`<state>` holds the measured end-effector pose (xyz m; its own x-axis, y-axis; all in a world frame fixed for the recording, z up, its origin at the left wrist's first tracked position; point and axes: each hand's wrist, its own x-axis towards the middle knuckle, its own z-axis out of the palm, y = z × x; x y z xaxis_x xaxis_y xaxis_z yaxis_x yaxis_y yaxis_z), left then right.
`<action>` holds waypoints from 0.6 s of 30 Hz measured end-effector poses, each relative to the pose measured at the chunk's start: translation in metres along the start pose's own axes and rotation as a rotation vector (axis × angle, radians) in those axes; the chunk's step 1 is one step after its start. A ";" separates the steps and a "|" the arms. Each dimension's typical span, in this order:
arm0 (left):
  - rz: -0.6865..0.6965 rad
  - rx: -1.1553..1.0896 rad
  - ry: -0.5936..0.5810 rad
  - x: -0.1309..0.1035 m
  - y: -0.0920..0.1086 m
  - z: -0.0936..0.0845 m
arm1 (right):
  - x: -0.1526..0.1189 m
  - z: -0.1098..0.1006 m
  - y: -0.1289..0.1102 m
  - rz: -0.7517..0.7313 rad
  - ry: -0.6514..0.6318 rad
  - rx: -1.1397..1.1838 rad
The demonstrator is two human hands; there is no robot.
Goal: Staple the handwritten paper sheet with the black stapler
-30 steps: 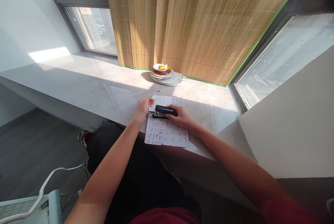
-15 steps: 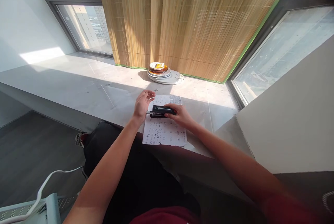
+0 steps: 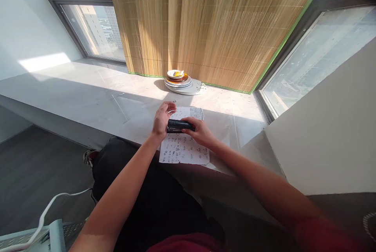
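A black stapler (image 3: 179, 124) lies level above a sheet of paper (image 3: 185, 152) covered in handwriting. My right hand (image 3: 199, 130) is closed around its right end, thumb and fingers on opposite sides. At its left end, the palm of my left hand (image 3: 162, 120) meets the stapler, while the fingers curve upward, loose and partly apart, gripping nothing. Just beyond those fingertips a small grey piece (image 3: 174, 102) rests on the sill, too small to name. The stapler covers part of the paper's middle.
Stacked plates and small dishes (image 3: 178, 83) stand at the back of the wide sill (image 3: 88, 91), against a bamboo blind (image 3: 199, 28). A wall (image 3: 326, 126) bounds the right side. At lower left are a white cable (image 3: 47, 209) and a metal-framed piece (image 3: 57, 236).
The metal strip that stuck out of the stapler's left end is no longer visible; my left palm now covers that end. My right hand and the stapler have shifted slightly left.
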<state>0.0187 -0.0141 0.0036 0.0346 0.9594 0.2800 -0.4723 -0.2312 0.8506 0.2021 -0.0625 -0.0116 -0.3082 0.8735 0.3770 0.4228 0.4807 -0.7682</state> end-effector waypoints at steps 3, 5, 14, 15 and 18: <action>-0.003 -0.029 -0.009 -0.002 0.000 0.003 | -0.002 0.004 -0.003 -0.017 0.003 -0.038; -0.003 -0.051 -0.002 -0.002 0.001 0.004 | -0.002 0.007 -0.004 -0.023 0.013 -0.057; -0.069 -0.118 0.053 0.000 0.007 0.003 | -0.001 0.009 -0.002 0.001 -0.019 0.030; -0.080 -0.122 0.071 0.002 0.006 0.002 | -0.001 0.009 -0.001 0.015 -0.025 0.047; -0.113 -0.085 0.152 0.005 -0.001 -0.001 | 0.002 0.005 0.003 0.053 -0.090 0.144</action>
<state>0.0180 -0.0089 0.0039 -0.0389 0.9933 0.1087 -0.5459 -0.1122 0.8303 0.1987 -0.0598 -0.0162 -0.3664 0.8837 0.2913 0.3157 0.4126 -0.8545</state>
